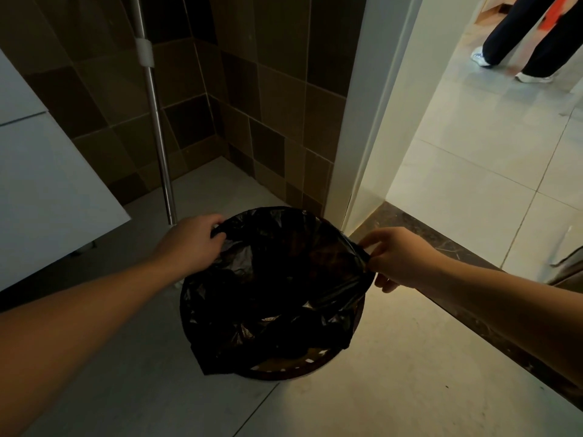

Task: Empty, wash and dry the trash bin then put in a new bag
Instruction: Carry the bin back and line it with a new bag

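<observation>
Pale tiled floor underfoot, dim at 9 o'clock, brightly lit past the doorway at 2 o'clock. Brown tiled wall filling the 12 o'clock stretch, meeting in a corner. White panel slanting across 9 o'clock. White door frame rising at 1 o'clock, with a dark stone threshold running from its foot toward 4 o'clock. Round trash bin standing on the floor at centre, toward 6 o'clock, only its perforated near rim showing below the plastic. Black bag draped over and into the bin, crumpled and glossy, its mouth spread wide, one loose flap hanging over the rim at 7 o'clock. Metal pole leaning from 11 o'clock down to the floor just behind the bin, with a white clip partway up. Legs of another person in dark trousers and white shoes at 1 o'clock, well apart, on the bright floor. Left hand at the bag's 10 o'clock edge, fingers curled over and gripping the plastic there. Right hand at the bag's 3 o'clock edge, thumb and fingertips pinching a fold of plastic pulled slightly outward. Both forearms bare, reaching in from 8 and 4 o'clock.
</observation>
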